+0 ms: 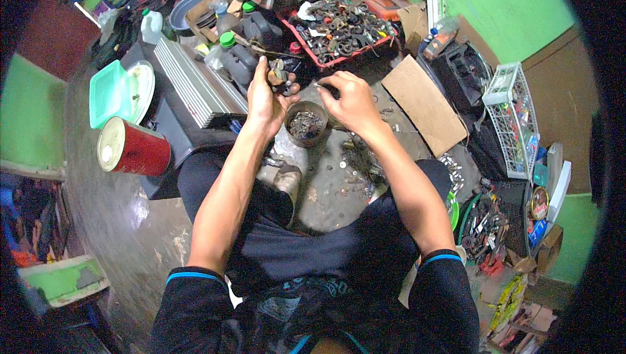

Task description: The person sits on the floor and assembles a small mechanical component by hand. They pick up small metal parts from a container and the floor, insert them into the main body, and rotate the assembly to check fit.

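Observation:
My left hand [266, 101] is raised with its palm turned up, and the fingers are curled round a small metal part [278, 75], brassy and dark in colour. Opposite it, my right hand [352, 101] is closed in a pinch, thumb against forefinger. A small dark tip [317, 85] pokes out from that pinch; its kind cannot be made out. Just below and between both hands, a round container [289, 133] stands on the floor with many small metal pieces [305, 123] in it.
Ahead lies a red tray [321, 64] heaped with metal parts. Dark bottles with green caps [242, 61] and a grey ribbed panel stack [195, 83] stand at left, near a red can [140, 148]. To the right are a cardboard sheet [424, 105] and a white basket [512, 122]. Loose bits litter the floor.

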### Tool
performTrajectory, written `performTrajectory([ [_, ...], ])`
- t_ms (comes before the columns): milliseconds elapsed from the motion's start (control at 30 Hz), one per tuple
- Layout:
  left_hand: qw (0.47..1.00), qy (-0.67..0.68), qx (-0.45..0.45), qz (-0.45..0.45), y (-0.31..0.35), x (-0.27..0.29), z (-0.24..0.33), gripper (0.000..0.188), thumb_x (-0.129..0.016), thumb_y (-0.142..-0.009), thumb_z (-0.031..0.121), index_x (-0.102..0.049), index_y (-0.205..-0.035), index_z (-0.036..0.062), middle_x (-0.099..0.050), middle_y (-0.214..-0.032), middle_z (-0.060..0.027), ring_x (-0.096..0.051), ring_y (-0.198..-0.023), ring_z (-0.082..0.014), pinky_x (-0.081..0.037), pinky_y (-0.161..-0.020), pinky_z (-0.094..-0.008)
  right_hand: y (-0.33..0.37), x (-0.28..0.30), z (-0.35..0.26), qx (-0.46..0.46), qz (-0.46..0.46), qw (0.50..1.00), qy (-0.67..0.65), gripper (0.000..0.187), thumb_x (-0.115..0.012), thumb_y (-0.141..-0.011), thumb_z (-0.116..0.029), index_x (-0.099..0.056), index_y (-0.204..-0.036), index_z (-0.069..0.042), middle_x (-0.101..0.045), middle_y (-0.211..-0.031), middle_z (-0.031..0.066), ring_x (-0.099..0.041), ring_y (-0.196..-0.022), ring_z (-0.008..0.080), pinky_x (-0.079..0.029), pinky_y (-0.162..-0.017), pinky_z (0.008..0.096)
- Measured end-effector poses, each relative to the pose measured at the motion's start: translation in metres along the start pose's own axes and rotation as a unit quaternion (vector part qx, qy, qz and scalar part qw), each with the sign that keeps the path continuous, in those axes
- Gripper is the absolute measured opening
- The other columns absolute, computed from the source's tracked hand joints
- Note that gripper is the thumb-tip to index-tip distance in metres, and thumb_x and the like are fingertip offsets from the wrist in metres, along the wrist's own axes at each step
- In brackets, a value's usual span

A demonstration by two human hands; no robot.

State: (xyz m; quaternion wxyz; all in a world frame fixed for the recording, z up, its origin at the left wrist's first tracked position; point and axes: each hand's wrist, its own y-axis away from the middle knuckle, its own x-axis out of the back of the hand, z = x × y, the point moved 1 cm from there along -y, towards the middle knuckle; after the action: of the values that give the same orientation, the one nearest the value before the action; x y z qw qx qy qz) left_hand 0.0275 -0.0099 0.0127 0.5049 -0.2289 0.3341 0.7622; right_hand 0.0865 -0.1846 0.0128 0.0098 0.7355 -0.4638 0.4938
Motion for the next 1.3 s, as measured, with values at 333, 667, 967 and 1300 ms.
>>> performTrajectory([
  [333,0.997,0.049,0.038,-0.034,0.005,-0.007,-0.004,0.034,-0.044,-0.096,0.040,-0.055,-0.095,0.0083,-0.067,-0.099,-0.0167,-0.065,-0.092,-0.0272,-0.050,-0.085,-0.0403,-0.008,-0.003,-0.014,-0.021,0.071,0.994,-0.078,0.023,-0.066,-0.080,-0.019,-0.069,-0.099,-0.009,-0.067,-0.092,0.0135,-0.065,-0.089,0.0305,-0.052,-0.078,0.0392],
  [667,0.995,-0.083,-0.041,0.047,0.009,-0.009,-0.035,0.039,-0.042,-0.098,0.042,-0.059,-0.101,0.0076,-0.054,-0.084,-0.0003,-0.049,-0.076,-0.0105,-0.042,-0.070,-0.0267,-0.003,-0.001,-0.036,0.067,0.091,0.981,-0.158,0.033,-0.078,-0.071,-0.015,-0.068,-0.099,-0.001,-0.068,-0.097,0.0139,-0.067,-0.087,0.0276,-0.052,-0.078,0.0344],
  [967,0.946,-0.279,-0.145,0.075,-0.001,0.002,-0.031,0.048,-0.033,-0.102,0.036,-0.064,-0.096,0.0010,-0.061,-0.076,-0.0040,-0.055,-0.064,-0.0127,-0.045,-0.054,-0.0277,-0.002,0.004,-0.030,-0.130,0.108,0.944,-0.283,0.023,-0.078,-0.073,-0.012,-0.072,-0.092,-0.001,-0.072,-0.089,0.0120,-0.069,-0.075,0.0154,-0.054,-0.068,0.0295],
  [1300,0.983,-0.137,-0.120,0.013,-0.001,-0.004,-0.029,0.037,-0.043,-0.099,0.030,-0.065,-0.109,0.0028,-0.064,-0.083,-0.0028,-0.058,-0.068,-0.0108,-0.049,-0.057,-0.0280,-0.010,-0.004,-0.002,-0.124,-0.041,0.974,-0.187,0.028,-0.070,-0.081,-0.008,-0.067,-0.109,-0.002,-0.071,-0.090,0.0107,-0.062,-0.071,0.0108,-0.052,-0.068,0.0276],
])
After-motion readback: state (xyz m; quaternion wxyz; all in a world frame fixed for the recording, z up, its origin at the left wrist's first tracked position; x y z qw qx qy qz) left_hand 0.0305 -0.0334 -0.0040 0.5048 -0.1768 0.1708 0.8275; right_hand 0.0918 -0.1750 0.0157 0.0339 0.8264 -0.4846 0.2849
